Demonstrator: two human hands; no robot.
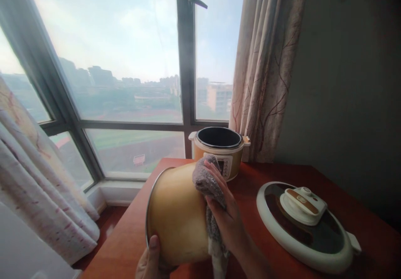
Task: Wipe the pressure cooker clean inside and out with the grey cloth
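A gold-coloured inner pot (178, 212) is tipped on its side above the table, its metal rim facing left. My left hand (152, 258) grips it low at the rim, thumb on the outer wall and the other fingers mostly hidden underneath. In my right hand (227, 212) is a bunched grey cloth (206, 178), pressed against the pot's side near its base. Part of the cloth hangs down below my palm. Just behind the pot stands the pressure cooker body (200, 149), uncovered, with a dark interior and a control panel at its front.
The cooker lid (266, 212), with its white knob, lies on the right side of the reddish wooden table (119, 241). Beyond the table are a window (131, 124) and a patterned curtain (266, 82). Another curtain (37, 195) hangs at the left.
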